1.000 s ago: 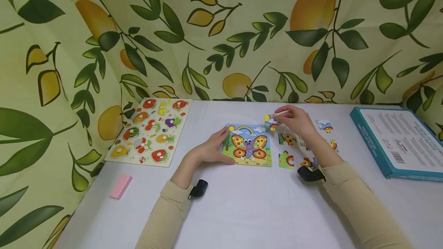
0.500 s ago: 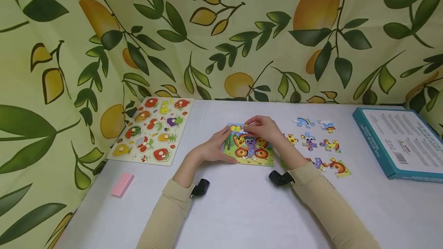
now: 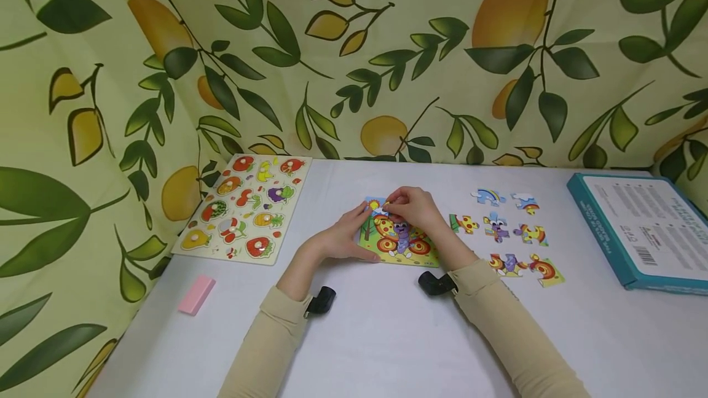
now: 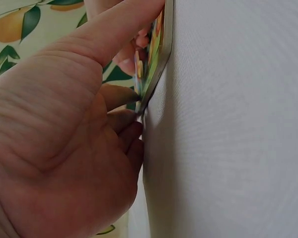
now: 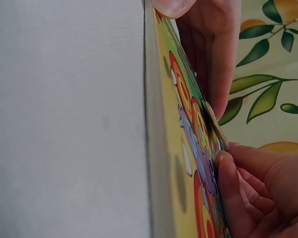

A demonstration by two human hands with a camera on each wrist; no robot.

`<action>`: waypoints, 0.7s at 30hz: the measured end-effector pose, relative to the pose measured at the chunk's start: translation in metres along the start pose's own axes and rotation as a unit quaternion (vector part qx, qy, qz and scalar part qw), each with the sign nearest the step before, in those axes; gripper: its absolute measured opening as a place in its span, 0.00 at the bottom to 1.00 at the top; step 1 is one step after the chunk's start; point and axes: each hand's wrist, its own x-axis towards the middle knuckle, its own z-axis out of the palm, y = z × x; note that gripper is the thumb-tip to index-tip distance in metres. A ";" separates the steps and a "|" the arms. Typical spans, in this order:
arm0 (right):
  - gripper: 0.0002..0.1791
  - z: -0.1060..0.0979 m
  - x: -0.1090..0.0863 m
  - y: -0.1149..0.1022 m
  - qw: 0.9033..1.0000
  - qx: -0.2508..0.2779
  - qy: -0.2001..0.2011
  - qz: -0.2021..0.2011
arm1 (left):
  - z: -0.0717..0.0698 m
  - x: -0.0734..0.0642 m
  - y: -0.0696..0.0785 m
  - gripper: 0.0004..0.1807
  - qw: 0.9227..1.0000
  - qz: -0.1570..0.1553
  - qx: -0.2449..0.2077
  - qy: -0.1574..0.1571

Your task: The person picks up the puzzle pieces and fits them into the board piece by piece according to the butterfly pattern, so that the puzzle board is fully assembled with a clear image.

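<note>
A square puzzle board [image 3: 398, 252] with a butterfly picture lies on the table between both hands. My left hand [image 3: 342, 239] grips the board at its left side, thumb along the near edge and fingers at the far left edge. Over the board's upper left part, my right hand [image 3: 416, 207] pinches a jigsaw piece [image 5: 215, 125] between thumb and fingertips. That piece sits tilted against the picture in the right wrist view; its far side is hidden. Loose jigsaw pieces [image 3: 496, 227] lie in rows to the right of the right hand.
A fruit peg puzzle [image 3: 251, 207] lies at the back left, with a pink block [image 3: 196, 295] nearer me. At the right is a flat teal-edged box [image 3: 636, 232]. A patterned curtain [image 3: 310, 78] hangs behind the white table [image 3: 365, 336].
My right hand has carried the jigsaw piece leftward from beside the loose pieces onto the board's upper left. My left hand has kept its hold on the board.
</note>
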 end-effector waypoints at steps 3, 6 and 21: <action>0.14 0.000 0.000 0.000 1.000 -0.002 -0.002 -0.003 | 0.000 0.000 0.000 0.58 1.000 0.002 0.002 0.000; 0.14 0.000 0.001 0.001 1.000 -0.003 -0.002 -0.002 | 0.000 0.000 0.000 0.58 1.000 0.003 0.004 -0.002; 0.14 0.002 0.004 0.002 1.000 -0.023 0.009 0.003 | -0.001 0.000 -0.001 0.55 1.000 0.011 0.006 -0.006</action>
